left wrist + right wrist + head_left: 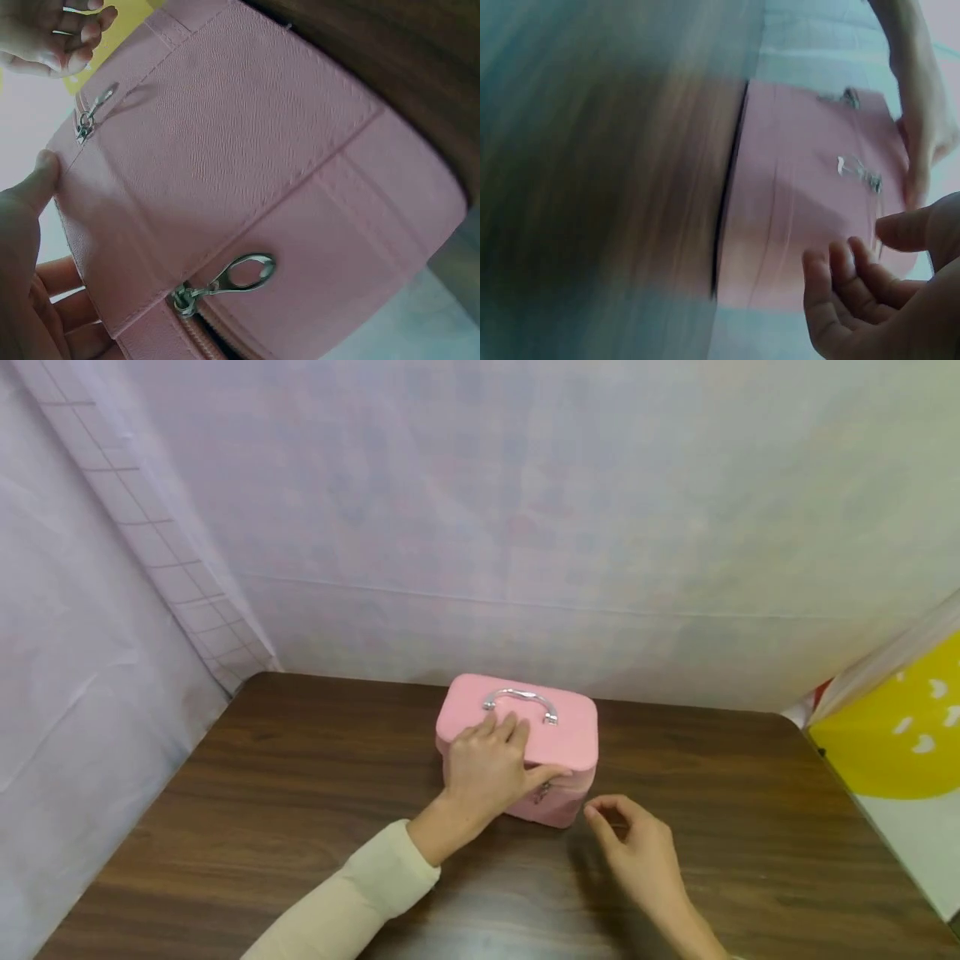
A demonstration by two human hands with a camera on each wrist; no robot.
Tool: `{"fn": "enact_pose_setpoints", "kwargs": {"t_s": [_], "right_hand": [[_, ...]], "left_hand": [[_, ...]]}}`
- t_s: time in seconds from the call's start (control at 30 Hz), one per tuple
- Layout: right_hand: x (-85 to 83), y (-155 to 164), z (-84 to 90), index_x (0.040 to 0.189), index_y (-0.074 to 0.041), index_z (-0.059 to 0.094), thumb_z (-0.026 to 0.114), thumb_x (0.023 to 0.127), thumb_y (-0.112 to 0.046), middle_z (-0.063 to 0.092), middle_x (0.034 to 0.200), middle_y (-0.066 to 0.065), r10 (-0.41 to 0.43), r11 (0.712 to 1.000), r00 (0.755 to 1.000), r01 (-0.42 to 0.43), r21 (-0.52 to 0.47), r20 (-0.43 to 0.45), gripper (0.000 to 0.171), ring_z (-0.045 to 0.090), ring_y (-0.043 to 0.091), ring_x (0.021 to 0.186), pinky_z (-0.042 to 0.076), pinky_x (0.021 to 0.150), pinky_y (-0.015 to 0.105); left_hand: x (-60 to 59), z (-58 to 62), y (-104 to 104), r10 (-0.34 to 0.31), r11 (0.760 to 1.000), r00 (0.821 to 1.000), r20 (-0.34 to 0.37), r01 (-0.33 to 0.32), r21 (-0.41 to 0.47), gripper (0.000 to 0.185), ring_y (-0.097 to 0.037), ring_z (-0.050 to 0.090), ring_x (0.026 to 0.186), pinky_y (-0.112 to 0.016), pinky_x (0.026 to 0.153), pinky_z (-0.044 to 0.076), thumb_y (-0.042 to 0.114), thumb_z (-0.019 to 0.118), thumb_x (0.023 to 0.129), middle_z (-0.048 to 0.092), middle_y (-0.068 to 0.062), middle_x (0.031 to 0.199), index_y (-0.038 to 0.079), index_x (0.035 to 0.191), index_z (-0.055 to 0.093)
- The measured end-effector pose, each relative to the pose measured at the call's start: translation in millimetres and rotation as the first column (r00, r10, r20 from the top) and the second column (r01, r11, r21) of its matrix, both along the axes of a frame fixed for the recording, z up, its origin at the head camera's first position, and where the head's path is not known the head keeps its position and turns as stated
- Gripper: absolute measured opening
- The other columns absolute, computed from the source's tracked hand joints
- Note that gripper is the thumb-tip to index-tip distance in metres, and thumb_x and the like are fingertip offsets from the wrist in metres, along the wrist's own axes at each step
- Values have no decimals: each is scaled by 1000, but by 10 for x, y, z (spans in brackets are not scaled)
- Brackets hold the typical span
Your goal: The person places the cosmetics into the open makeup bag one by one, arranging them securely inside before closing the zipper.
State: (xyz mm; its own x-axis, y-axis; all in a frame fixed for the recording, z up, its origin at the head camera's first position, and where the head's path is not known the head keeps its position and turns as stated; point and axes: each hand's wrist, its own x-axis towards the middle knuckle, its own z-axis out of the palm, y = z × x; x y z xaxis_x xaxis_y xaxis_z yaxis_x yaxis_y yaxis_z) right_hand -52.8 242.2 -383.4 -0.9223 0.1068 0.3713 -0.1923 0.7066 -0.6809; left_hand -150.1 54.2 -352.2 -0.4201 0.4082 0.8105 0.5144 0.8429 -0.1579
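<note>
A pink zip-up case (570, 739) with a silver handle (521, 697) stands on the brown wooden table (262, 793). My left hand (491, 768) lies on its lid, fingers fairly straight near the handle, thumb against the front edge. In the left wrist view the thumb (34, 184) touches the case (247, 165) beside one zipper pull (90, 116); another pull (232, 277) hangs lower. My right hand (637, 852) hovers just right of the case's front corner, fingers loosely curled, holding nothing. The blurred right wrist view shows its fingers (855, 292) close to the case (802, 202).
White sheets hang behind and to the left of the table, with a gridded panel (172, 560) in the left corner. A yellow object (900, 727) sits past the table's right edge. Bare wood lies on both sides of the case.
</note>
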Motion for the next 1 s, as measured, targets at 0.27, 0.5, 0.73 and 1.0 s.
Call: {"fn": "enact_pose_setpoints", "kwargs": {"t_s": [0.27,0.5,0.73,1.0], "right_hand": [[-131,-202,-59,96,-4,73,73,85,-12,72,90,8,12,999,997,-15,-31,-74,13,70,22,77,55,61,26],[-244,-295,-76,82,-14,76,80,79,-20,72,78,-5,-102,993,986,109,40,-132,8,68,13,70,51,59,35],[-323,-360,-97,72,-14,75,85,72,-22,69,65,-5,-148,987,970,158,39,-192,14,64,10,57,49,50,30],[-382,-386,-139,71,-9,73,83,73,-13,66,61,-2,-189,974,953,212,75,-239,11,59,12,51,46,47,32]], "left_hand": [[53,40,139,143,989,989,26,-141,-53,82,-17,58,60,-26,49,44,85,48,71,61,1,68,8,83,74],[50,34,152,130,988,991,12,-129,-86,82,-18,60,60,-25,48,43,83,47,73,61,-1,68,7,84,74],[27,36,135,66,994,998,4,-65,-87,78,-19,59,58,-25,47,41,79,49,76,62,-3,68,5,82,73],[49,-15,116,57,989,998,-36,-61,-136,71,-29,70,82,-31,64,54,67,49,87,72,-14,92,1,92,75]]}}
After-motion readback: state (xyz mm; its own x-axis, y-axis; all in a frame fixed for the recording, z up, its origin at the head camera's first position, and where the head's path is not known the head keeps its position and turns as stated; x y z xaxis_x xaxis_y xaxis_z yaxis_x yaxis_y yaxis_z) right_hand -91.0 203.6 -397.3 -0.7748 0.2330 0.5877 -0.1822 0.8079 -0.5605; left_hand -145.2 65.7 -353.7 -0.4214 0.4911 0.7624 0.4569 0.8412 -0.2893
